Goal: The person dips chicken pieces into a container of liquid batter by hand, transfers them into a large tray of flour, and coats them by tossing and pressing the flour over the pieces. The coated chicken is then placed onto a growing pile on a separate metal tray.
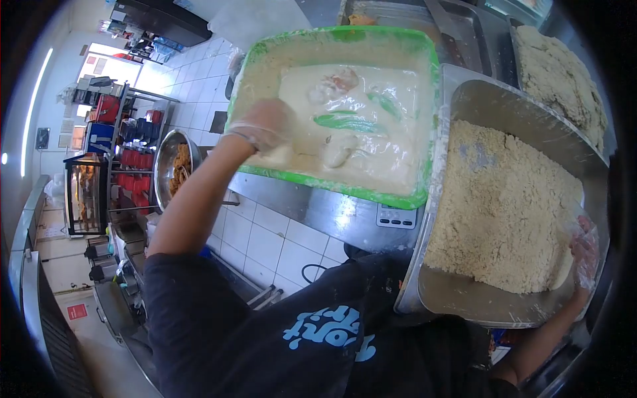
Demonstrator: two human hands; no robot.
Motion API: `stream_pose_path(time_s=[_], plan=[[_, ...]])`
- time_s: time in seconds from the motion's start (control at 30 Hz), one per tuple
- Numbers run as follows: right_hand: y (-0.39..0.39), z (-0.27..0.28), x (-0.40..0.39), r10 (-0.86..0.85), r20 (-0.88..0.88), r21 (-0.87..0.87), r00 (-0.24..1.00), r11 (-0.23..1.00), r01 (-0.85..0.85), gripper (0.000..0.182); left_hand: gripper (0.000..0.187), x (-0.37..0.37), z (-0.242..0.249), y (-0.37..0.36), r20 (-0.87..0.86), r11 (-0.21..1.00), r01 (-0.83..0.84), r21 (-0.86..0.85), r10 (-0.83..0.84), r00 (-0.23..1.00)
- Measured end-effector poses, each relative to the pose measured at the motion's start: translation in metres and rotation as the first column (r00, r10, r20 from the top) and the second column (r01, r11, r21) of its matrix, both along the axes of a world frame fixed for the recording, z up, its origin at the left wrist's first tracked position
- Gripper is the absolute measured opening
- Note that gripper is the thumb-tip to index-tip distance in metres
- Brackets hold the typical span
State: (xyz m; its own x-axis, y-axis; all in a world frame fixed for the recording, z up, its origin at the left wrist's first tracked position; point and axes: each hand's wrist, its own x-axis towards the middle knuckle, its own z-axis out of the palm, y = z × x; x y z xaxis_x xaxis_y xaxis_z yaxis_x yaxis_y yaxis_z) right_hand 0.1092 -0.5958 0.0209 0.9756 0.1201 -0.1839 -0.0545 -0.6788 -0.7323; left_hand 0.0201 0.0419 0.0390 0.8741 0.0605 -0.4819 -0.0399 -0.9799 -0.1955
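My left hand (262, 124), in a clear plastic glove, is over the left end of a green tub (332, 183) of creamy white batter (292, 99). It is smeared by motion, so its fingers cannot be made out. Batter-coated lumps (338, 150) and a pinkish piece (344, 80) lie in the tub, away from this hand. My right hand (584, 251), also gloved, is at the right side of a metal bin (458, 89) of pale breading (507, 199). It touches the breading near a smooth pale edge; its fingertips are partly hidden.
A digital scale (397, 216) sits under the tub's near edge. More breading (557, 79) is heaped at the upper right, near metal trays (474, 33). A steel bowl (162, 166) of browned food stands at left, before shelves (123, 146) and a glass display case (86, 196).
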Motion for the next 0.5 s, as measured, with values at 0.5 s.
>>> stream_pose_path(time_s=[0.5], plan=[[0.011,0.007,-0.005,0.042,0.060,-0.016,0.997,0.999,-0.042,0.040,0.032,0.040,-0.047,-0.127,-0.161,0.918,0.140,-0.370,-0.212,0.964]])
